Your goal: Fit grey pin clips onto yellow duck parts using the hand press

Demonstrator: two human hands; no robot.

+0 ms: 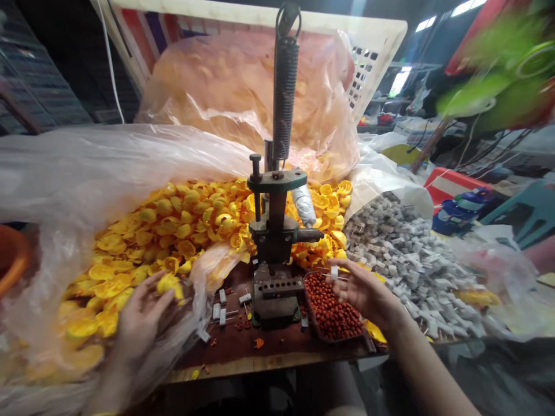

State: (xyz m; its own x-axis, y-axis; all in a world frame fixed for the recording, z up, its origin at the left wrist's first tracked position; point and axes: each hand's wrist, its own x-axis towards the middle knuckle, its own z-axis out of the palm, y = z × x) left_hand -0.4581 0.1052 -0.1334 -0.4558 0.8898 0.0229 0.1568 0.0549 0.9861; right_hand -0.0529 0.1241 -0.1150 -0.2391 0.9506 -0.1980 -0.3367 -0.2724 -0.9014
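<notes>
My left hand is at the left, its fingers closed around a yellow plastic shell in front of a heap of similar shells. At the right, my right hand pinches a small white block with thin metal pins. That block hovers over small red-brown beads in a shallow tray. Between my hands stands a hand press with a row of holes in its base block. Loose white pinned blocks lie left of its base.
Grey-white pinned blocks are heaped at the right. Clear plastic sheeting covers the left and back. A white crate leans behind the press. Blurred green fan blades are at the upper right, above a blue jug.
</notes>
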